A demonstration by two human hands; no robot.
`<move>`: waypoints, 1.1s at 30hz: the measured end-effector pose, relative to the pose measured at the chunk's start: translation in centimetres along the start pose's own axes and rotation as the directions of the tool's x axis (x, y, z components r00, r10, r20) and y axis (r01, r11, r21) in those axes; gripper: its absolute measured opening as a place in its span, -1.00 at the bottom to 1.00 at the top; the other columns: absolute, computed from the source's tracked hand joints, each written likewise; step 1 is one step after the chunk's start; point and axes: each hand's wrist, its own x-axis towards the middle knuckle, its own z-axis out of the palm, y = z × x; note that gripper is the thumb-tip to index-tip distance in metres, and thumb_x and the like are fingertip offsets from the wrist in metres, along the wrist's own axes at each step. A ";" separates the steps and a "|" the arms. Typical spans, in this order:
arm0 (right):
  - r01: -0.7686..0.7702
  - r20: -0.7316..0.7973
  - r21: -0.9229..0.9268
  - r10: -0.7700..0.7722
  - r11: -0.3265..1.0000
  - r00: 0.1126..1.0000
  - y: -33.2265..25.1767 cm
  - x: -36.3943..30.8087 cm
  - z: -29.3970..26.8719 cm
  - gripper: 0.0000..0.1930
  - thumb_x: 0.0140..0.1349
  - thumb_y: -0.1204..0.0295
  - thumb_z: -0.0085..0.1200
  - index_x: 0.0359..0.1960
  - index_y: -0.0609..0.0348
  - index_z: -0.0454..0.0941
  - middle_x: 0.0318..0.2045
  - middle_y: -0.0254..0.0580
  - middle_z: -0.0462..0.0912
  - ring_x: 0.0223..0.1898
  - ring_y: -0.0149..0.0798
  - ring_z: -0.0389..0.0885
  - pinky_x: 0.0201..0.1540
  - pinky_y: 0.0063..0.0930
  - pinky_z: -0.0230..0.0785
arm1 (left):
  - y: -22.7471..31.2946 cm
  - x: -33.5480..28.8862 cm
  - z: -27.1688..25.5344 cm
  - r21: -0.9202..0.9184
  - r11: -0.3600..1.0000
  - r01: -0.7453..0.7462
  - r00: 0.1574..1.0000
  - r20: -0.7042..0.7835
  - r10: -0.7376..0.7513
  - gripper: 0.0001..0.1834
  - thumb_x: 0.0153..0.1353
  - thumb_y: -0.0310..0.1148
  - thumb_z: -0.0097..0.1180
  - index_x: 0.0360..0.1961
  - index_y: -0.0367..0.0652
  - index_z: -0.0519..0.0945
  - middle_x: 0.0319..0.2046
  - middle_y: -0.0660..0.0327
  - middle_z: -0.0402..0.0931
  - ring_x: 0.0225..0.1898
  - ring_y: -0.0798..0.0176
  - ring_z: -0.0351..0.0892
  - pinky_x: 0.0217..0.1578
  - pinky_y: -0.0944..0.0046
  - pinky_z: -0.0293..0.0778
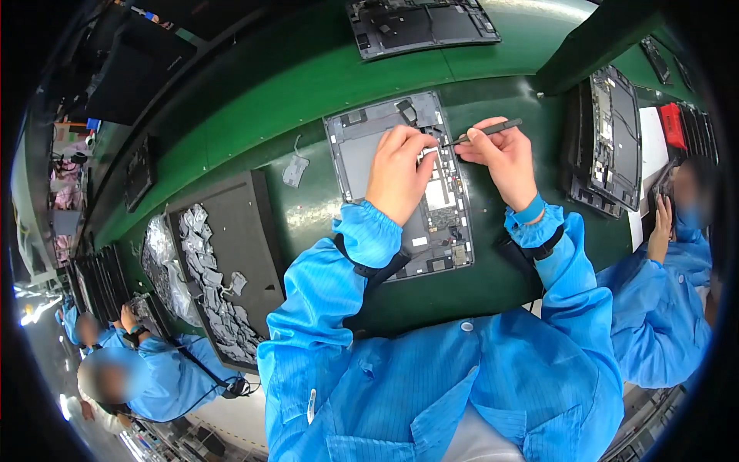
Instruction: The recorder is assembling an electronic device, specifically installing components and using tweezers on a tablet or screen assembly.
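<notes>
An opened, thin grey electronic device (356,165) lies on the green bench in front of me, its circuit board and connectors exposed along the right side. My left hand (399,175) rests over the upper middle of it, thumb and fingers pinched together at the board; whatever is between the fingertips is too small to make out. My right hand (504,160) is closed round a slim dark pen-like tool (504,126), just past the device's right edge. The tool's thin tip points left onto the board, close to the left fingertips. Its exact kind cannot be made out.
A small grey part with a cable (295,170) lies left of the device. Further left, a black tray (245,202) holds many grey pieces. Opened devices are stacked (616,138) at the right, and another (423,27) lies on the far ledge. Co-workers in blue sit on both sides.
</notes>
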 end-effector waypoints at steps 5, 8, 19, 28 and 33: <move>0.062 0.006 -0.094 -0.062 0.994 0.998 0.1 0.0 0.2 -0.83 0.31 0.56 0.11 -0.15 0.39 0.44 -0.29 -0.03 0.66 -0.27 -0.21 0.74 -0.21 -0.44 0.66 | 0.1 0.0 0.0 -0.004 1.000 -0.009 1.000 -0.009 0.009 -0.79 0.05 -0.52 0.28 -0.23 -0.14 0.67 -0.28 0.19 0.53 -0.22 0.10 0.54 -0.23 0.18 0.49; 0.073 0.007 -0.100 -0.072 0.992 0.997 0.1 0.0 0.2 -0.84 0.30 0.57 0.11 -0.15 0.39 0.44 -0.30 -0.04 0.66 -0.27 -0.22 0.74 -0.21 -0.45 0.66 | 0.1 0.0 0.0 -0.027 1.000 -0.010 1.000 0.003 0.010 -0.77 0.06 -0.54 0.26 -0.20 -0.11 0.68 -0.28 0.18 0.50 -0.20 0.08 0.51 -0.20 0.17 0.47; 0.095 -0.043 -0.090 -0.099 0.991 0.994 0.4 -0.3 0.3 -0.83 0.30 0.56 0.12 -0.14 0.38 0.44 -0.31 -0.04 0.67 -0.28 -0.24 0.74 -0.23 -0.48 0.65 | 0.4 0.1 0.2 0.046 0.998 -0.053 0.996 0.074 0.049 -0.71 0.12 -0.59 0.15 -0.13 -0.08 0.67 -0.24 0.14 0.41 -0.15 0.03 0.42 -0.12 0.14 0.43; 0.114 -0.049 -0.125 -0.121 0.986 0.991 0.5 -0.3 0.3 -0.85 0.30 0.58 0.13 -0.17 0.38 0.46 -0.36 -0.06 0.68 -0.31 -0.26 0.74 -0.25 -0.49 0.64 | 0.4 0.0 0.1 0.053 0.997 -0.060 0.996 0.072 0.056 -0.72 0.12 -0.58 0.15 -0.13 -0.08 0.66 -0.25 0.14 0.41 -0.15 0.03 0.42 -0.12 0.13 0.42; 0.109 -0.038 -0.149 -0.116 0.983 0.993 0.3 -0.5 0.7 -0.84 0.29 0.57 0.14 -0.18 0.38 0.46 -0.35 -0.07 0.68 -0.31 -0.28 0.74 -0.24 -0.50 0.63 | 0.3 0.0 0.2 0.042 0.998 -0.045 0.996 0.074 0.041 -0.71 0.11 -0.58 0.16 -0.13 -0.07 0.66 -0.25 0.14 0.41 -0.16 0.03 0.42 -0.11 0.13 0.42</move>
